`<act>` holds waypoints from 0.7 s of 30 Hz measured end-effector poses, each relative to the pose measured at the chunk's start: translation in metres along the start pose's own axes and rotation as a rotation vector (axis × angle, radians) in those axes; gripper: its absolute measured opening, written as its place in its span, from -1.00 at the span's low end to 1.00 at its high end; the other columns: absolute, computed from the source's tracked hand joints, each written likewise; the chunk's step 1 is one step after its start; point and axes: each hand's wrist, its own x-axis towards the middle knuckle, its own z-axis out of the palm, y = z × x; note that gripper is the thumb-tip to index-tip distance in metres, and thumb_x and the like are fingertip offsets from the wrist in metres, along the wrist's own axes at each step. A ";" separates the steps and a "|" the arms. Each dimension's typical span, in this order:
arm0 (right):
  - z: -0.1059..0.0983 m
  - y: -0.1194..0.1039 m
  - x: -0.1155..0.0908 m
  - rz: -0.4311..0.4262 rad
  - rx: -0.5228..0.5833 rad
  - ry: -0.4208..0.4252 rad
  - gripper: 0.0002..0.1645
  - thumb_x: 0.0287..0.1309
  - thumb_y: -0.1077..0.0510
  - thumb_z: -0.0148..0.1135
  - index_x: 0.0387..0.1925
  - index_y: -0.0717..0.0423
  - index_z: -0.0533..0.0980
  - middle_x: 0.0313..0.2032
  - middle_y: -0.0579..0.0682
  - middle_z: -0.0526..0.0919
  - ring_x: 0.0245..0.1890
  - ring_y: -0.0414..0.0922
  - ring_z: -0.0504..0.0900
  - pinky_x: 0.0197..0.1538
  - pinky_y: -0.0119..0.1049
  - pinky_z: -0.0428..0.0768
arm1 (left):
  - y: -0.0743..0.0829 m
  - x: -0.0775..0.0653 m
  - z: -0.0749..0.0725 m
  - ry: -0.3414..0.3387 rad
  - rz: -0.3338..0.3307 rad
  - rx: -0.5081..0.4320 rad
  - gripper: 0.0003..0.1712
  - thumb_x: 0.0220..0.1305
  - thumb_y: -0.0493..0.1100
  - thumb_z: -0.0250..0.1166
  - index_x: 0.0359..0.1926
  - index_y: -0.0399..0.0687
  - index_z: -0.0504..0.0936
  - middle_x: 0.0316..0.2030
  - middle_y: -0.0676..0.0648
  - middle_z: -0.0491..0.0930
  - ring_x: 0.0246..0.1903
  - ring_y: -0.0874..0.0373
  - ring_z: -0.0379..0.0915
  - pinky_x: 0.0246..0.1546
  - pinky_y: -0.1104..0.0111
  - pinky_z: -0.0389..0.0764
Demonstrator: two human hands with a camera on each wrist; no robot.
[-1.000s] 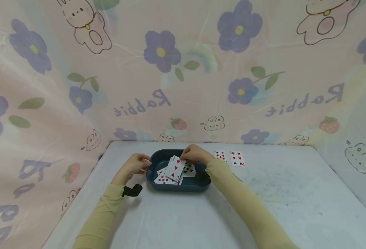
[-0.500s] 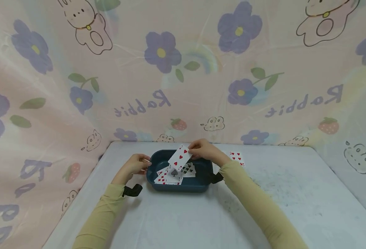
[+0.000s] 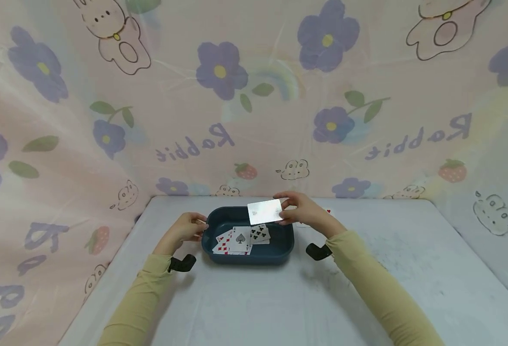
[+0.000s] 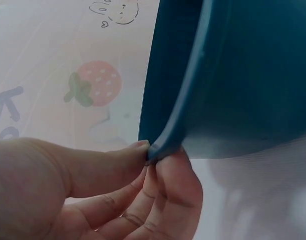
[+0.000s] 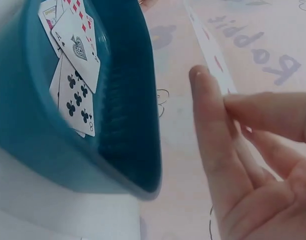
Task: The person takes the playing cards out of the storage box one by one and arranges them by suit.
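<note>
White table (image 3: 254,307) under blue tray (image 3: 247,260), cards (image 3: 330,211)

Head view: glare is washing out the face of the held card (image 3: 260,213) (right-wrist view is catching it nearly edge-on). Right hand (image 3: 305,212) is mostly hiding the loose cards (image 3: 329,211). Ace of spades (image 3: 240,239) is partly covering other cards (image 3: 222,243). Left-wrist frame is cropping the tray (image 4: 252,75).

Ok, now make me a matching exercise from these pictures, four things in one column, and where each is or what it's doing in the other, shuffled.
1. left hand
2. ace of spades
3. blue tray
4. right hand

A. standing on the white tabletop
B. holding a playing card in the air
C. pinching the tray's rim
D. lying face up in the tray

Pairs: 1-C, 2-D, 3-A, 4-B
</note>
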 end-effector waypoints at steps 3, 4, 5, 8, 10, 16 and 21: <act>-0.005 0.003 -0.007 0.005 0.002 0.017 -0.42 0.22 0.39 0.14 0.27 0.16 0.32 -0.19 0.23 0.39 -0.33 0.07 0.65 -0.11 0.05 0.57 | 0.001 0.000 0.000 0.001 -0.002 -0.002 -0.65 0.31 -0.33 0.20 0.08 -0.37 0.44 -0.16 -0.33 0.51 -0.46 0.10 0.44 -0.45 0.34 0.58; -0.006 0.004 -0.010 0.014 0.010 0.032 -0.45 0.24 0.38 0.12 0.26 0.17 0.32 -0.20 0.22 0.38 -0.35 0.06 0.63 -0.11 0.05 0.57 | 0.001 0.000 0.000 0.000 0.000 -0.001 -0.65 0.31 -0.33 0.20 0.08 -0.37 0.44 -0.16 -0.33 0.51 -0.46 0.10 0.44 -0.45 0.34 0.58; -0.007 0.005 -0.012 0.020 0.015 0.049 -0.49 0.27 0.36 0.10 0.25 0.17 0.32 -0.22 0.21 0.39 -0.37 0.02 0.61 -0.13 0.03 0.58 | 0.001 0.000 0.000 0.002 -0.004 -0.002 -0.66 0.31 -0.34 0.20 0.08 -0.36 0.44 -0.16 -0.33 0.51 -0.46 0.10 0.44 -0.44 0.34 0.58; -0.012 0.012 -0.021 0.018 0.013 0.104 -0.58 0.33 0.32 0.06 0.19 0.22 0.31 -0.24 0.20 0.45 -0.37 0.02 0.59 -0.14 -0.01 0.60 | -0.001 0.000 0.001 0.004 -0.005 -0.002 -0.66 0.31 -0.34 0.20 0.07 -0.37 0.44 -0.17 -0.31 0.51 -0.45 0.09 0.44 -0.45 0.34 0.58; -0.015 0.017 -0.027 0.015 -0.010 0.143 -0.63 0.34 0.29 0.05 0.14 0.25 0.32 -0.24 0.20 0.52 -0.33 0.03 0.61 -0.13 -0.04 0.60 | -0.002 0.001 0.002 0.006 -0.009 0.000 -0.67 0.31 -0.33 0.20 0.07 -0.36 0.45 -0.18 -0.30 0.52 -0.44 0.08 0.45 -0.44 0.33 0.58; -0.030 0.034 -0.044 0.014 -0.033 0.207 -0.68 0.31 0.24 0.13 0.02 0.33 0.38 -0.28 0.15 0.61 -0.27 0.03 0.64 -0.10 -0.09 0.60 | -0.003 0.000 0.002 0.010 -0.009 -0.001 -0.67 0.31 -0.32 0.21 0.07 -0.35 0.45 -0.17 -0.29 0.52 -0.43 0.08 0.45 -0.43 0.33 0.59; -0.043 0.044 -0.059 0.026 0.028 0.222 -0.65 0.26 0.26 0.20 -0.03 0.41 0.37 -0.23 0.21 0.54 -0.23 0.12 0.67 -0.12 -0.15 0.61 | -0.001 -0.001 0.002 0.016 -0.005 -0.007 -0.67 0.31 -0.33 0.21 0.07 -0.35 0.45 -0.19 -0.28 0.52 -0.45 0.09 0.44 -0.44 0.34 0.58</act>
